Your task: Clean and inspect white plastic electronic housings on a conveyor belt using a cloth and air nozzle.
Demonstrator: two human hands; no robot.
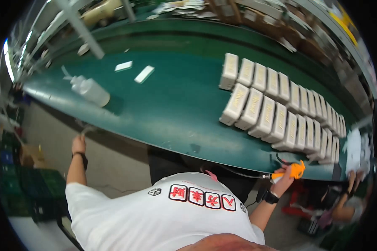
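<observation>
Head view: right hand at five o'clock, fingers clenched around orange plastic air-gun tool at near edge of green work table. Left hand at eight o'clock, below table edge; finger state impossible to tell. Two rows of cream rectangular boxes at two o'clock; translucent white squeeze bottle at ten.

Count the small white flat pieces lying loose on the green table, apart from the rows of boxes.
2: one white flat piece near the table's far edge, and a second white flat piece just to its right, both beyond the plastic squeeze bottle. Others could lie hidden.
</observation>
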